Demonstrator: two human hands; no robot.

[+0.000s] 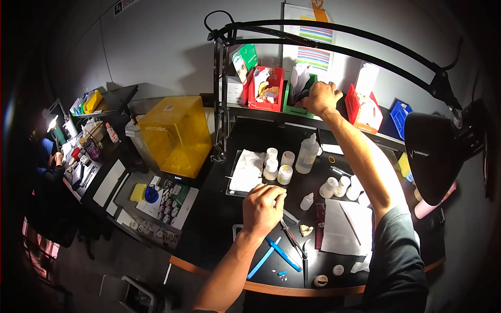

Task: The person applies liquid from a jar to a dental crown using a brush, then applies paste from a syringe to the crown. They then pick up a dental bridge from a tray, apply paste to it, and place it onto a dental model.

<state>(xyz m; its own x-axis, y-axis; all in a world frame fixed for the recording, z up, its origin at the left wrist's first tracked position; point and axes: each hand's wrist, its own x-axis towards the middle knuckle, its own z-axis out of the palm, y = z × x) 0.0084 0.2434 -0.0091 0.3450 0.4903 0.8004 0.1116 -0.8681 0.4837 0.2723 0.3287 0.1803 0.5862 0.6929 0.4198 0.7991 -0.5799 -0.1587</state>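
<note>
My left hand (263,209) is closed in a pinch above the dark table; a small item shows at its fingertips, too small to name. Close by are several white jars (285,175), a tray with a white cloth (247,171), and thin tools, including a blue-handled one (283,254). Farther back, my right hand (322,98) reaches to a green bin (298,109) on the shelf, which holds white and dark material. Its fingers are bent downward at the bin, and their tips are hidden. A small cream dental model (306,230) sits beside the tools.
Two red bins (266,104) flank the green one. A clear squeeze bottle (307,155) stands mid-table. White paper (339,237) bears a thin stick. A black lamp (433,156) overhangs the right side. A yellow Anycubic cover (177,136) stands left; another person (49,161) sits far left.
</note>
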